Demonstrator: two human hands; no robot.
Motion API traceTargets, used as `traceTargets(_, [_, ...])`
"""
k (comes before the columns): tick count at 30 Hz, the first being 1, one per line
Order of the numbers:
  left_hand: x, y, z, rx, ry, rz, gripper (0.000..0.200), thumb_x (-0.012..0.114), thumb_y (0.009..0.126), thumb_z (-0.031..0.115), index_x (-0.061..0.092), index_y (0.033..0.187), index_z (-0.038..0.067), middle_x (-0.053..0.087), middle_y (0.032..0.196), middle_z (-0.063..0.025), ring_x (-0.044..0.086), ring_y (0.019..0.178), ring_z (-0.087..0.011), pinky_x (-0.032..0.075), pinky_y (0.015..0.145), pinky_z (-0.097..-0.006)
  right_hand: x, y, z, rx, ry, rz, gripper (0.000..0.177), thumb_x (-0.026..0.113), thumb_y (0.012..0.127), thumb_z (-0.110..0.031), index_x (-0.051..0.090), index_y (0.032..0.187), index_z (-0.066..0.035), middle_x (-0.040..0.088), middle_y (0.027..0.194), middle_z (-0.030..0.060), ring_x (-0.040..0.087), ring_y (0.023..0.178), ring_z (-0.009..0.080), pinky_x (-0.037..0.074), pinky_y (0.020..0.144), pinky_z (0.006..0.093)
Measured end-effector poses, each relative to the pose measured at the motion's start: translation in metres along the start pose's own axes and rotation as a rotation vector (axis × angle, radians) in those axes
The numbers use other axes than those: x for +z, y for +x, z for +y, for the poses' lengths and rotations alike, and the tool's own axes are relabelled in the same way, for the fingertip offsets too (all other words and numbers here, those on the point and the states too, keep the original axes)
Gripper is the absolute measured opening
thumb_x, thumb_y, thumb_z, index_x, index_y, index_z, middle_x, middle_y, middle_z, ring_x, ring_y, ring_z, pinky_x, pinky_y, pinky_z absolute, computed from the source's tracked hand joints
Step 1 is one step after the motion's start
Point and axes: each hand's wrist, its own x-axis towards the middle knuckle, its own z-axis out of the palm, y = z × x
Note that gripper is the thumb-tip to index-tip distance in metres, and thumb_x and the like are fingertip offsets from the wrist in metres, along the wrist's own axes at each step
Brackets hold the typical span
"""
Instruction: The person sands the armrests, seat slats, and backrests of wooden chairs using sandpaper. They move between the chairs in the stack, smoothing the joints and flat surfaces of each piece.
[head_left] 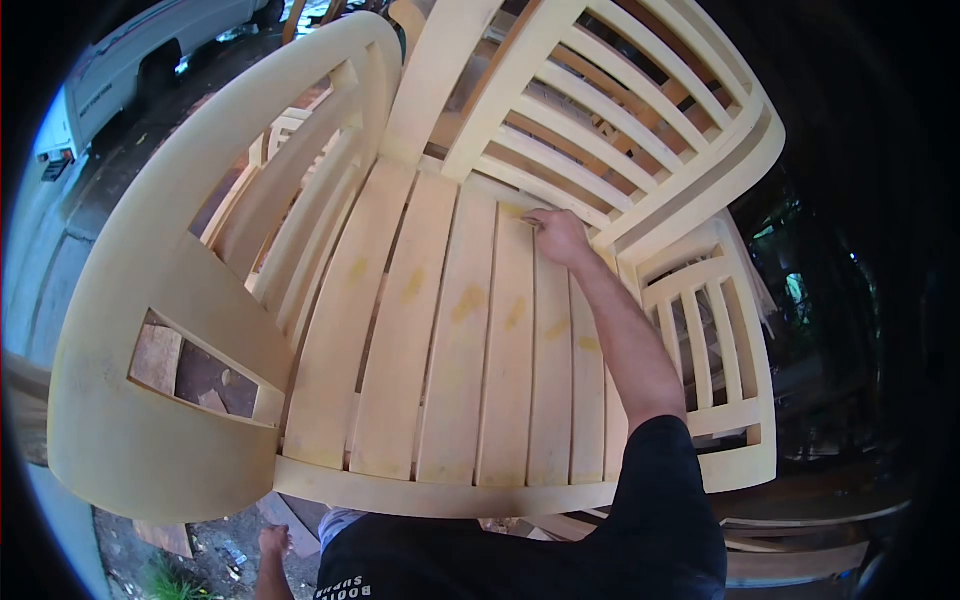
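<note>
A pale wooden bench [455, 350] with a slatted seat, curved arms and slatted backrests fills the middle of the view. On several of its slats are yellowish patches. My right hand [560, 237] reaches across to the rear of the seat, its fingers closed on a small, thin, brownish piece that looks like folded sandpaper [527, 221]. Most of that piece is hidden by the fingers. A yellowish patch lies on the slat beside it. My left hand [274, 541] hangs low in front of the bench, fingers curled, with nothing visible in it.
The broad left arm [165, 420] of the bench rises beside the seat, and the slatted backrest [600, 130] stands behind it. Scrap wood pieces [165, 538] lie on the dirt ground below. A white vehicle [120, 75] stands at upper left; curved wooden parts [800, 560] are at lower right.
</note>
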Motion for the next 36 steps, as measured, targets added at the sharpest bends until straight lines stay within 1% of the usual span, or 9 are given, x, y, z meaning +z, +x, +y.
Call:
traceTargets(3, [0.005,0.013,-0.010,0.090,0.047,0.031,0.031,0.064,0.093,0.022,0.073,0.105,-0.005,0.074,0.079,-0.0154,0.073,0.064,-0.0253,0.059,0.057,-0.0376,-0.031,0.005,-0.007,0.281,-0.101,-0.044,0.042,0.062,0.081,-0.013,0.076,0.121,-0.019,0.074,0.118,0.0159,0.070,0.110,0.0355,0.056,0.095,0.0446])
traceTargets(6, [-0.003,0.002,-0.002,0.062,0.076,0.022,0.032,0.064,0.093,0.023,0.073,0.105,-0.005,0.075,0.079,-0.0159,0.073,0.064,-0.0250,0.059,0.058,-0.0378,-0.019,0.021,0.007,0.298,-0.192,-0.066,0.036,0.058,0.088,-0.019,0.076,0.120,-0.023,0.075,0.114,0.0155,0.070,0.107,0.0368,0.056,0.093,0.0448])
traceTargets(12, [-0.010,-0.009,0.000,0.065,0.037,0.035,0.034,0.063,0.093,0.022,0.072,0.106,-0.007,0.075,0.081,-0.0165,0.074,0.067,-0.0259,0.060,0.058,-0.0386,-0.007,0.055,-0.004,0.257,-0.231,-0.170,0.041,0.055,0.089,-0.025,0.074,0.122,-0.012,0.073,0.123,0.0144,0.068,0.116,0.0345,0.054,0.099,0.0438])
traceTargets(15, [-0.008,0.002,-0.014,0.055,0.027,0.032,0.033,0.063,0.093,0.022,0.072,0.105,-0.007,0.075,0.081,-0.0163,0.074,0.067,-0.0259,0.059,0.057,-0.0388,-0.008,0.065,-0.020,0.145,-0.327,-0.233,0.040,0.052,0.091,-0.027,0.075,0.120,-0.011,0.073,0.125,0.0109,0.068,0.117,0.0325,0.054,0.100,0.0433])
traceTargets(18, [-0.005,0.001,-0.014,-0.013,0.047,0.012,0.033,0.064,0.093,0.023,0.073,0.106,-0.006,0.075,0.082,-0.0166,0.074,0.069,-0.0259,0.060,0.061,-0.0389,-0.013,0.064,-0.039,0.071,-0.366,-0.251,0.040,0.050,0.092,-0.027,0.076,0.118,-0.012,0.072,0.127,0.0078,0.067,0.118,0.0301,0.054,0.100,0.0432])
traceTargets(21, [-0.002,0.006,-0.018,0.025,0.085,-0.022,0.036,0.063,0.093,0.027,0.074,0.107,-0.004,0.076,0.083,-0.0160,0.075,0.072,-0.0259,0.061,0.069,-0.0392,-0.015,0.063,-0.046,0.136,-0.280,-0.241,0.039,0.052,0.090,-0.024,0.076,0.120,-0.017,0.071,0.130,0.0065,0.067,0.118,0.0286,0.053,0.101,0.0420])
traceTargets(27, [0.000,0.026,-0.017,0.054,0.186,0.003,0.040,0.061,0.093,0.035,0.076,0.105,0.000,0.078,0.087,-0.0149,0.077,0.082,-0.0265,0.060,0.081,-0.0393,-0.025,0.058,-0.037,0.029,-0.094,-0.178,0.043,0.056,0.082,-0.015,0.078,0.117,-0.027,0.075,0.118,0.0102,0.070,0.109,0.0325,0.055,0.097,0.0426])
traceTargets(30, [-0.003,0.030,-0.013,0.088,0.197,0.045,0.040,0.061,0.092,0.035,0.076,0.102,0.000,0.078,0.086,-0.0149,0.077,0.082,-0.0268,0.060,0.081,-0.0391,-0.031,0.061,-0.039,0.041,-0.074,-0.056,0.043,0.057,0.080,-0.012,0.078,0.117,-0.022,0.075,0.111,0.0160,0.071,0.100,0.0361,0.056,0.090,0.0429])
traceTargets(36, [-0.014,0.020,-0.009,0.060,0.191,0.065,0.037,0.062,0.091,0.032,0.076,0.102,-0.001,0.078,0.084,-0.0142,0.077,0.079,-0.0262,0.060,0.079,-0.0384,-0.002,0.077,-0.067,-0.054,-0.015,-0.017,0.049,0.056,0.078,-0.010,0.076,0.120,-0.025,0.075,0.109,0.0163,0.071,0.099,0.0359,0.056,0.090,0.0436])
